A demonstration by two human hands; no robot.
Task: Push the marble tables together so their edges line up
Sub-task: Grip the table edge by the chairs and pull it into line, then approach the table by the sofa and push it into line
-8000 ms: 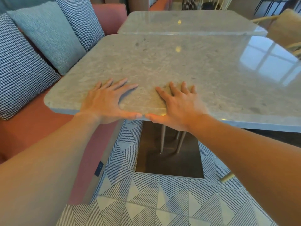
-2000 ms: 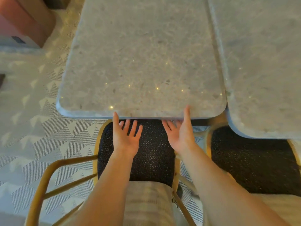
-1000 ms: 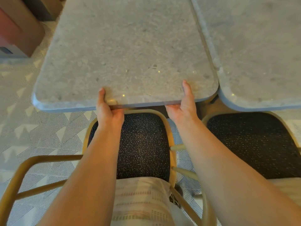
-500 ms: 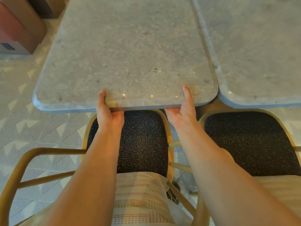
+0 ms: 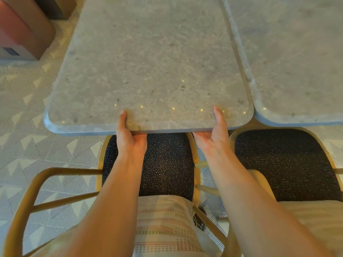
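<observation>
- Left hand (image 5: 130,141): we see only the thumb and heel; the fingers go under the near edge of the central marble table (image 5: 157,62), out of sight.
- Right hand (image 5: 215,136): same, with the fingers hidden under that edge.
- Central marble table: far end cut off by the top of the frame; base hidden beneath the slab.
- Second marble table (image 5: 297,62): cut off at the top and right of the frame.
- Seam between the slabs: touching or a hairline apart, we cannot tell.
- Dark chair seat (image 5: 167,164): front hidden under the slab.
- Reddish-brown block (image 5: 22,25), upper left: cut off by the frame.
</observation>
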